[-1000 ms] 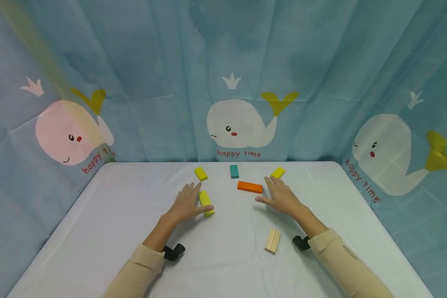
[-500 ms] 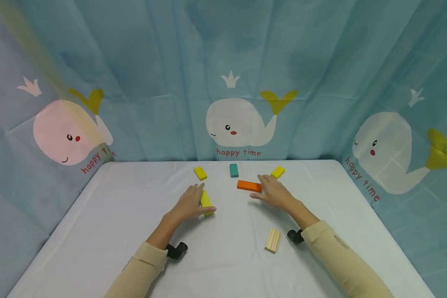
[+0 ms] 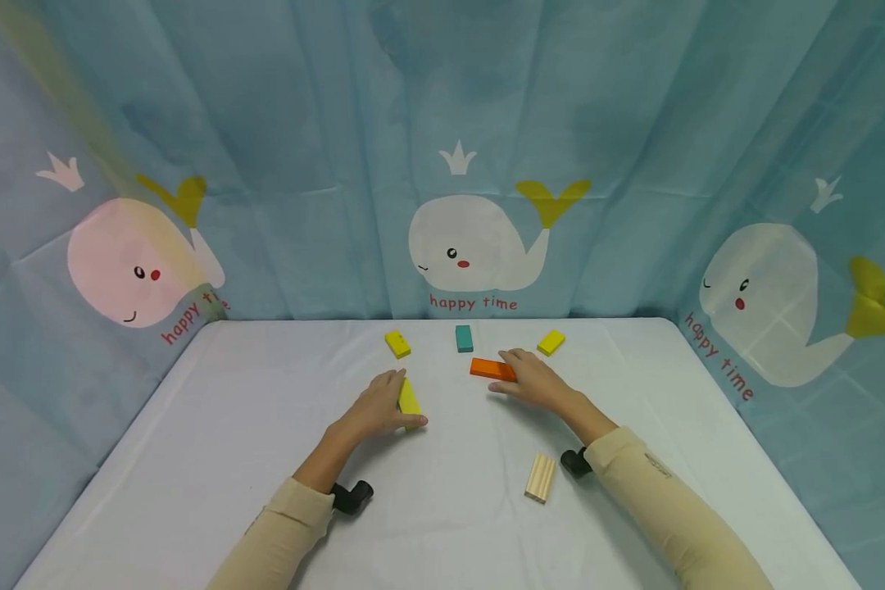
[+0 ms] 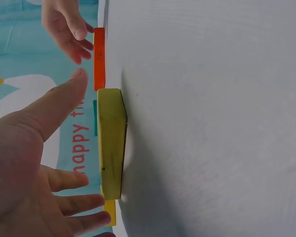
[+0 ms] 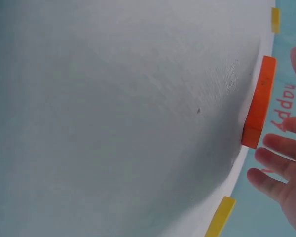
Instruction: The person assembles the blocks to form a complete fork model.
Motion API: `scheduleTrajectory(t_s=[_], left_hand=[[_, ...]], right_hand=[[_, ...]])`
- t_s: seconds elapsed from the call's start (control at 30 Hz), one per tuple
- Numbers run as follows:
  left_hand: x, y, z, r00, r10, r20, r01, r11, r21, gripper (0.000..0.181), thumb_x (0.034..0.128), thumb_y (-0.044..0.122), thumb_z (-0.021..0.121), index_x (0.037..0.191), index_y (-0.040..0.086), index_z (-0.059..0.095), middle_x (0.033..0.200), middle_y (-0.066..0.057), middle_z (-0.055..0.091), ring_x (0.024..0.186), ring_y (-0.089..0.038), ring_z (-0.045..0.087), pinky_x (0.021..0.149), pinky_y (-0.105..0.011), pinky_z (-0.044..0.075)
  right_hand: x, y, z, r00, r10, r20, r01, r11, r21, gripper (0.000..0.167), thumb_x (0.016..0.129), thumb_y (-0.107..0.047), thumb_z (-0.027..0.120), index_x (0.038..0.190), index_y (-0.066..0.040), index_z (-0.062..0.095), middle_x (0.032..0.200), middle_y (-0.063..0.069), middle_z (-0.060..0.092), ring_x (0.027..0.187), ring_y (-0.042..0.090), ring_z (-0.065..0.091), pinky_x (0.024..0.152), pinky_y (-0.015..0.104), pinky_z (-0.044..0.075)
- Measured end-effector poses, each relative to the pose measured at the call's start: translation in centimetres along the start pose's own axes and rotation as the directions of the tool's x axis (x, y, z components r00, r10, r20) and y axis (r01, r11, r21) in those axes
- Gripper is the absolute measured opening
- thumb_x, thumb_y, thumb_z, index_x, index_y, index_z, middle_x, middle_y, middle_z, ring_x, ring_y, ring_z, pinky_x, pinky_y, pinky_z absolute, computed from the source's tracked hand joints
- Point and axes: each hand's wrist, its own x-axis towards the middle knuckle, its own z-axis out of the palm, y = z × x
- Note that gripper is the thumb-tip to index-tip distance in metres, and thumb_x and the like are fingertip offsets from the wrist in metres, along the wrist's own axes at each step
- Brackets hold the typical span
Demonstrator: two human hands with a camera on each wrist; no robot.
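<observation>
A long yellow block [image 3: 409,397] lies on the white table, left of its middle. My left hand [image 3: 374,405] is over its left side, thumb and fingers spread towards its two ends. In the left wrist view a gap shows between the thumb and this yellow block [image 4: 111,143]. Further right, an orange block [image 3: 490,369] lies crosswise, its right end hidden by my right hand [image 3: 537,383]. In the right wrist view the right fingers [image 5: 274,160] are extended beside the orange block [image 5: 259,102]; whether they touch it I cannot tell.
Along the back lie a small yellow block [image 3: 397,344], a teal block [image 3: 464,338] and another small yellow block [image 3: 551,342]. A grooved natural-wood piece [image 3: 540,478] lies nearer the front. A blue whale-print curtain [image 3: 324,246] hangs behind the table [image 3: 214,442].
My right hand has moved left, from near the back-right yellow block onto the orange block's right end. The left hand has shifted slightly right and its fingers have drawn in. The blocks have stayed put.
</observation>
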Motion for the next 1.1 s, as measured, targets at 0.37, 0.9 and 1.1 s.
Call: scheduleTrajectory(t_s=[0.37,0.9,1.1], left_hand=[[0.2,-0.2,0.3,0.999,0.049,-0.011,-0.048,0.999,0.007,0.092,0.0774,0.04,0.081,0.146,-0.001,0.037,0.152,-0.02,0.037,0.14,-0.035,0.036,0.114,-0.051,0.034],[0.4,0.1,0.3,1.0,0.029,-0.003,-0.029,1.0,-0.003,0.085,0.0775,0.035,0.082,0.143,0.0,0.042,0.147,-0.016,0.044,0.129,-0.029,0.047,0.111,-0.045,0.039],[0.3,0.0,0.2,0.999,0.036,-0.001,-0.036,0.999,-0.006,0.085,0.0769,0.036,0.082,0.142,-0.001,0.043,0.147,-0.017,0.045,0.127,-0.029,0.048,0.11,-0.044,0.04]], right_hand=[[1.2,0.0,0.4,0.999,0.002,0.034,-0.002,1.0,-0.018,0.065,0.091,-0.039,0.066,0.141,0.0,0.048,0.137,0.02,0.053,0.12,0.032,0.053,0.108,0.047,0.043],[1.9,0.4,0.3,1.0,-0.015,0.017,0.016,0.999,-0.052,0.04,0.094,-0.021,0.065,0.127,0.0,0.062,0.119,0.016,0.061,0.105,0.027,0.057,0.1,0.043,0.049],[2.3,0.4,0.3,1.0,-0.018,0.017,0.018,0.999,-0.051,0.034,0.092,-0.015,0.066,0.123,0.0,0.065,0.115,0.014,0.063,0.102,0.026,0.059,0.098,0.041,0.05]])
